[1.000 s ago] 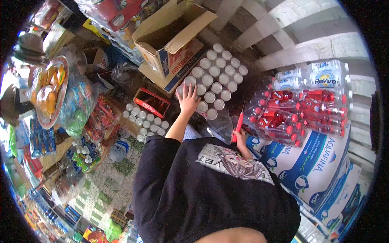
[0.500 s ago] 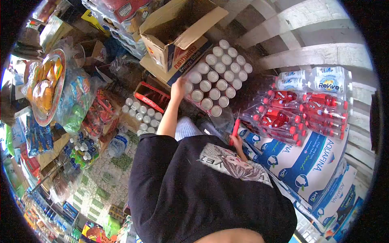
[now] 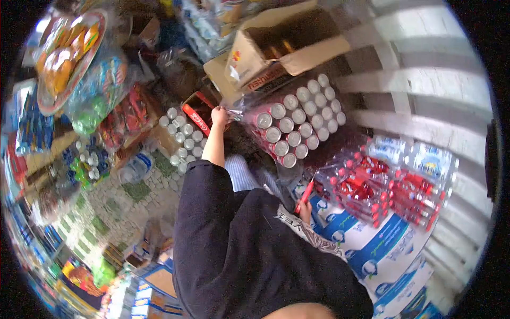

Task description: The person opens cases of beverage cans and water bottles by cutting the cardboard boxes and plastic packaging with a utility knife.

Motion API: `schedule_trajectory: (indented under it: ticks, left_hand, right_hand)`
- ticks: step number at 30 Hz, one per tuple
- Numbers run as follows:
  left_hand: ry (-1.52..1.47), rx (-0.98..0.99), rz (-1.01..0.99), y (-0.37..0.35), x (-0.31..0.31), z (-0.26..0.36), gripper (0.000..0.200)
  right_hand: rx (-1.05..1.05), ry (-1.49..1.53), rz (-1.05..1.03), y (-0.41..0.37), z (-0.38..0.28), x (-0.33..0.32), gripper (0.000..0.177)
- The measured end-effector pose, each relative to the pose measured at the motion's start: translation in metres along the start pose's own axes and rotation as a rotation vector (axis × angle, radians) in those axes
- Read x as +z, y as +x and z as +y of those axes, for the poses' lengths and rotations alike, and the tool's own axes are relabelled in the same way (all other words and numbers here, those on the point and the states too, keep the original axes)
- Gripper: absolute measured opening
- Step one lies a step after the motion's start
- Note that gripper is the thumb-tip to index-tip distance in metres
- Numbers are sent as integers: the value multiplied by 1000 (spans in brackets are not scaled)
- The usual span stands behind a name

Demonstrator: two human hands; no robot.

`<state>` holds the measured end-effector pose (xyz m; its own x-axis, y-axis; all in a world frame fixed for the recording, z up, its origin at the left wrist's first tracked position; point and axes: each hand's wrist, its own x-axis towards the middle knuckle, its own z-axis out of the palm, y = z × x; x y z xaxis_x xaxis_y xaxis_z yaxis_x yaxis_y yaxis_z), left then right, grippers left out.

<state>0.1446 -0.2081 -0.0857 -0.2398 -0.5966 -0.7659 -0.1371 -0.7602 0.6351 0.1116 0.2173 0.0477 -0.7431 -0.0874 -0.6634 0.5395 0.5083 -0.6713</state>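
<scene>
Pale slats point(image 3: 409, 82) near can pack point(image 3: 305, 129) edge

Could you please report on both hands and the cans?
Left hand gripping clear wrap; right hand holding red tool. Cans grouped in rows. Open carton close alongside.

Holds left hand point(image 3: 219, 115) clenched near eleven o'clock, forearm point(image 3: 214, 146) outstretched; curls right hand point(image 3: 304, 211) between four and five.
</scene>
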Motion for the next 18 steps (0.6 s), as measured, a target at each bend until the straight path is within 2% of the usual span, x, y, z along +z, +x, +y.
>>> schedule_trajectory:
  ticks: [2,3,6,7,8,10,12,18]
  left_hand:
    - [232,-9,-106,8,-25,0,18]
    - [238,-48,-60,8,-28,-1,17]
    - [62,-197,-80,14,-32,-10,14]
    - [-39,-368,-170,45,-43,-38,18]
    - [-52,-376,-162,50,-44,-42,18]
    - [-66,-257,-54,59,-33,-49,13]
    - [-67,-142,48,66,-13,-57,17]
    - [-28,193,339,71,37,-84,46]
  right_hand:
    - [-51,-24,-39,3,3,0,13]
    - [-32,-90,-59,2,3,-1,12]
    - [38,-185,-158,1,-8,2,13]
    - [42,-202,-166,4,-7,2,13]
    - [22,-212,-166,7,-4,1,13]
    - [0,-235,-167,15,-6,0,14]
    - [120,-183,-163,13,-17,5,12]
    - [207,-120,-93,7,-29,8,12]
